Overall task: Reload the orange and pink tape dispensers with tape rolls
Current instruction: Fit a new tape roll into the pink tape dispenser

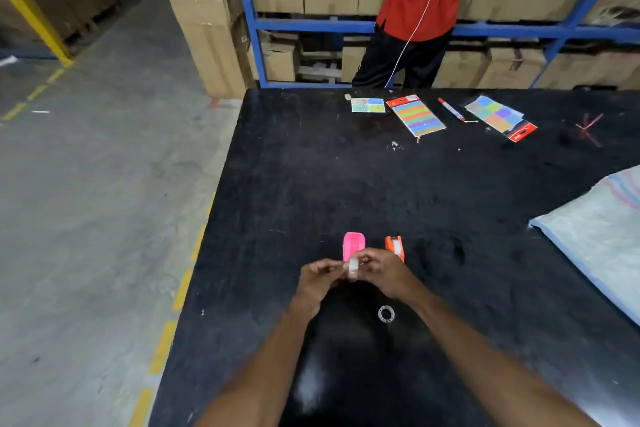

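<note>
A pink tape dispenser (353, 243) stands on the black table (294, 184), just beyond my fingers. To its right stands an orange tape dispenser (395, 246) with a roll of clear tape showing in it. Both hands pinch a small clear tape roll (353, 269) between them, held just above the table in front of the pink dispenser. My left hand (317, 282) grips it from the left and my right hand (379, 270) from the right. A small clear plastic ring (386, 314) lies flat on the table near my right wrist.
Sticky-note packs (417, 114) (498, 116), a small card (367, 105) and a red marker (451, 109) lie at the table's far edge. A woven sack (595, 243) covers the right side. A person in a red shirt (420, 7) stands at blue shelving behind the table.
</note>
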Demonstrator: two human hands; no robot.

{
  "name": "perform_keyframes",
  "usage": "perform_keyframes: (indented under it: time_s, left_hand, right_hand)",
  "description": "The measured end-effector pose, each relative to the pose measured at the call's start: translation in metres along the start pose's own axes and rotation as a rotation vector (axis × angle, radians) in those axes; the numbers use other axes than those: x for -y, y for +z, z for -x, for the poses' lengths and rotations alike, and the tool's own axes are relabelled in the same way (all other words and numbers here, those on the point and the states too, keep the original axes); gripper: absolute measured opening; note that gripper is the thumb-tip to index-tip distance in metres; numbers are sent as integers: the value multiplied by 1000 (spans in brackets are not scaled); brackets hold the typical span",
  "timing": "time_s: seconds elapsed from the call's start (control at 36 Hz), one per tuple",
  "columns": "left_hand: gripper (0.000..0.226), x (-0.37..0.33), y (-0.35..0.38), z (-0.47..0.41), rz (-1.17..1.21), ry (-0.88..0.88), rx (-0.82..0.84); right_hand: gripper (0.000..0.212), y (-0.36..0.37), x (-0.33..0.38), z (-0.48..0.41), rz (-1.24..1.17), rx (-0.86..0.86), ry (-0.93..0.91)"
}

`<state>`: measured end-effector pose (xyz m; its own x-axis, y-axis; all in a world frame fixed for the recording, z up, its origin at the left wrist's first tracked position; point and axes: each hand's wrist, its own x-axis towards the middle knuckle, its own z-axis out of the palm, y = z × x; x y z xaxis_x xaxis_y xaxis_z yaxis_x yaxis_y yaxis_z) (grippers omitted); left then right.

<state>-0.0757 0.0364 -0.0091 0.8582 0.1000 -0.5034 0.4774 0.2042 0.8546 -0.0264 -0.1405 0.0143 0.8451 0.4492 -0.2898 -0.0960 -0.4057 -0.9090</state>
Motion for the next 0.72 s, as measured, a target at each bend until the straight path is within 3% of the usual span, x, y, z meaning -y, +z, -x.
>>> perform_keyframes:
  time_s: [0.11, 0.19, 0.36, 0.44, 0.56, 0.72]
  left_hand:
    - [13, -2, 1, -24, -161, -3, 1]
    - [20, -3, -4, -49, -356, 136, -16]
    - [99, -10, -1, -81, -900, 158, 110]
    - [118, -17, 3, -90, -986, 163, 239]
    - [125, -9, 3, -103, -1073, 219, 309]
    - [108, 11, 0, -115, -1095, 352, 225]
  right_hand:
    - [32, -9, -13, -21, 94, -57, 17]
    - [29, -19, -23, -42, 198, -84, 13]
    - [34, -32, -30, -71, 465, -56, 13]
    - [44, -29, -34, -79, 649, -46, 46]
    - [45, -26, -45, -87, 701, -57, 72]
    - [42, -25, -45, -97, 762, -41, 59]
